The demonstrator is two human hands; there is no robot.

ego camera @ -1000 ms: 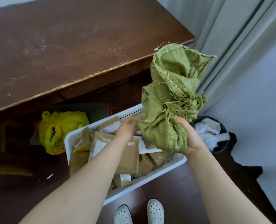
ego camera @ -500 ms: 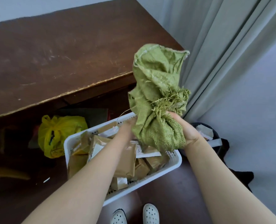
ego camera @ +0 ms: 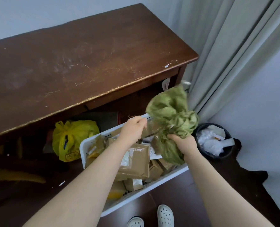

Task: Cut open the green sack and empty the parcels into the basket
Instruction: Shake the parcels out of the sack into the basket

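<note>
So, head view, the only one: green sack [ego camera: 172, 118] is bunched into a wad above the far right corner of the white basket [ego camera: 93, 141]. Right hand [ego camera: 182, 141] is clenched round its lower middle. Left hand [ego camera: 133, 128] sits just beside the sack with fingers curled; looks like it pinches loose threads off the frayed edge, but motion blur means I can't say for sure. Brown parcels [ego camera: 134, 163] fill the basket, so emptying looks done.

Risks: sack top is blurred, so probably swinging. Stray fibres could shed into the basket. If a small parcel is trapped in the folds, it could drop outside the rim, toward the black bin [ego camera: 214, 141] near the basket's right end. Can't see inside the wad.

Orientation: long axis roughly vertical, leaning up and away toward the desk [ego camera: 80, 63] edge. Lower tail hangs below the right hand onto the parcels. Where the cut mouth points, can't tell.
</note>
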